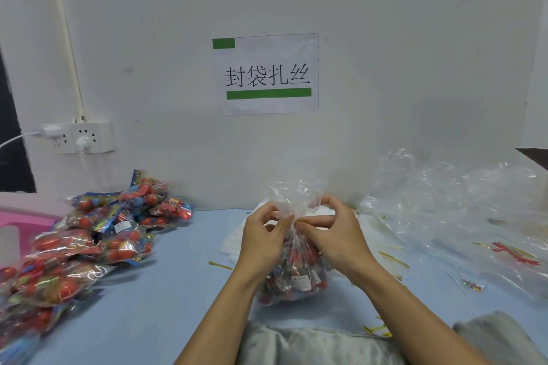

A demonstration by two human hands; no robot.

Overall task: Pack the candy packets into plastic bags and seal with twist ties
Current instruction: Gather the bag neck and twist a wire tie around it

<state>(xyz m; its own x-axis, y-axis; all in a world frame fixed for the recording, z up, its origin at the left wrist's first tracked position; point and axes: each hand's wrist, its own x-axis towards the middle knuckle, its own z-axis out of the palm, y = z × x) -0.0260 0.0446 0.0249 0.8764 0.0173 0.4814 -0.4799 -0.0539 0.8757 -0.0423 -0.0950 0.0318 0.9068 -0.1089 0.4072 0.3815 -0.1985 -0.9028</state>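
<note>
Clear plastic bag of red-blue candy packets (292, 270): filled, centre of blue table (178, 290). Your left hand (262, 235) pinches gathered neck; right hand (332, 234) pinches gold twist tie (303, 221) there. Seal unfinished. Loose packet heap (89, 234) at left remains unpacked.

Filled bag (292, 270) mid-bench (166, 299), near front edge | candy packets (98, 234) heaped along left edge | empty bags (450, 204) back-right corner | twist ties (393, 258) right of filled bag

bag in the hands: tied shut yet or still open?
Gathered at the neck, not visibly tied. Both hands, left hand and right hand, pinch the plastic bag neck, with a gold twist tie there. Whether it's twisted: cannot tell.
</note>
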